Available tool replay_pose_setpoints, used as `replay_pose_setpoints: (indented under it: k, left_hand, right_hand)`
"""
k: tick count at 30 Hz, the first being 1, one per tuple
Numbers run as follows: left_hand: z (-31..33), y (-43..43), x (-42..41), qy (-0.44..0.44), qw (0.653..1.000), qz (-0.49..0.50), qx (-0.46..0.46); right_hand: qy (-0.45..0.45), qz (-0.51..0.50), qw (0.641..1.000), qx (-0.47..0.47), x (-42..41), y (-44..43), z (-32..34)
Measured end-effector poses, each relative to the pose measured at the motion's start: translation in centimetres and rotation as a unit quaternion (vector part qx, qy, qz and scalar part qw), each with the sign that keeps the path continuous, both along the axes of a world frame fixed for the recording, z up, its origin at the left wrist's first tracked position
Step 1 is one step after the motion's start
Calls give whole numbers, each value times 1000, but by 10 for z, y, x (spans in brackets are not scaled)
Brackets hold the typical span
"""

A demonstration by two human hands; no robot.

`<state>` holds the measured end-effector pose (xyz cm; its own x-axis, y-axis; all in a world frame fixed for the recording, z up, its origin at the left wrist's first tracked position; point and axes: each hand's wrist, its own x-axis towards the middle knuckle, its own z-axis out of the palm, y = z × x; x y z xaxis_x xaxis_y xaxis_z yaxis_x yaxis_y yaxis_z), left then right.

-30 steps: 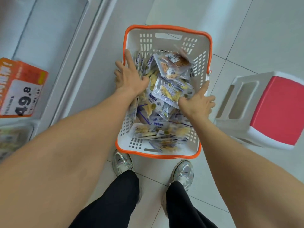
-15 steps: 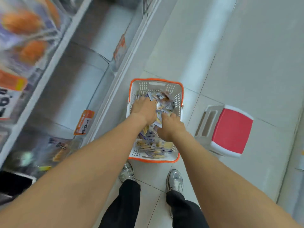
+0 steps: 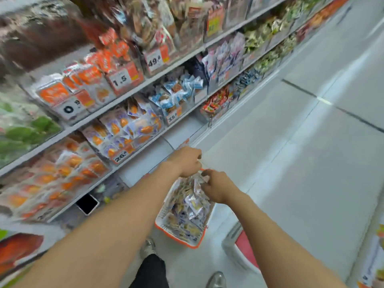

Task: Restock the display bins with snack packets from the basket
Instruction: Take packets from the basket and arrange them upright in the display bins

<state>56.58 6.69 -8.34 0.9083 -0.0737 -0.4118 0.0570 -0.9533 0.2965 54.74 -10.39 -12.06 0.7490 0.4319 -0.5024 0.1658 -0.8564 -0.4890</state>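
The white basket with an orange rim (image 3: 176, 238) stands on the floor below me, full of snack packets (image 3: 187, 208). My left hand (image 3: 186, 162) and my right hand (image 3: 216, 188) are raised above it, fingers curled round a bunch of silvery snack packets between them. The frame is blurred, so the exact grip is hard to make out. To the left run shelves of clear display bins; a bin of purple and orange packets (image 3: 126, 129) sits nearest my hands.
A red-topped white step stool (image 3: 243, 248) stands right of the basket. Price tags line the shelf edges (image 3: 122, 156). A dark phone (image 3: 87, 203) lies on the lowest shelf. Open tiled floor stretches right. My shoes show at the bottom.
My head has swung up from the basket to the shelves. Both hands closed on packets in the basket and lifted them above it.
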Motion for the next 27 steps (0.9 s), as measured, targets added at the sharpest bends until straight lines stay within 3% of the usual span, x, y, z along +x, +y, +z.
replay_pose_setpoints:
  k: [6,14,17,27]
  left_hand:
    - [39,16,-66,-42,984,156,-74]
    - [53,64,-77,-136,883,388,-225]
    - [61,77,-61,-176,861,414,-238]
    - [90,104,-24,-230,864,387,-227]
  right_hand:
    - [-48,24,993,103,-16,-12,59]
    - [-65,15,978,196,19,43,104]
    - [-72,55,977,192,36,59,120]
    - [-103,184,966,148,79,111,146]
